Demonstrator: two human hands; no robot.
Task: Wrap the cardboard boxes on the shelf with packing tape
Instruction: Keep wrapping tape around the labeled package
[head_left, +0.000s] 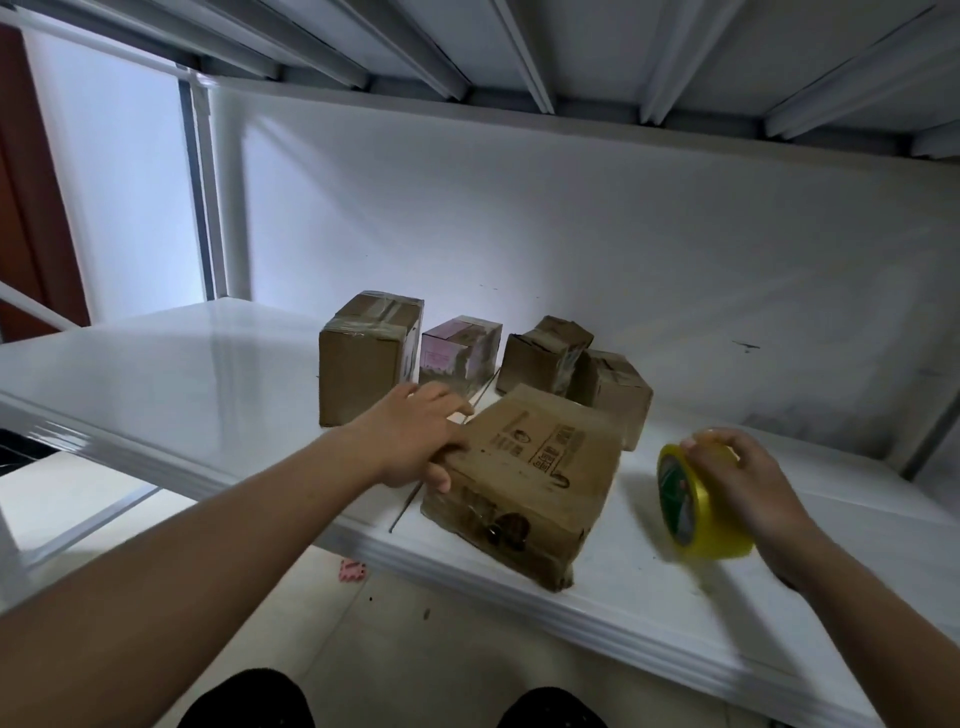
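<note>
While the left hand (415, 441) curls its grip over the near corner of the flat cardboard box (530, 483) at the shelf (182, 374) front edge, the right hand (743, 483) holds the yellow tape roll (691, 509) just beside it. Four smaller boxes (369, 358) stand behind. Taping seems about to begin: next, find the tape's free end and stick it on.

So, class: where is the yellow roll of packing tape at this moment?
In the head view the yellow roll of packing tape is at the right, gripped by the right hand on the white shelf, just right of the printed cardboard box near the front edge.
</note>
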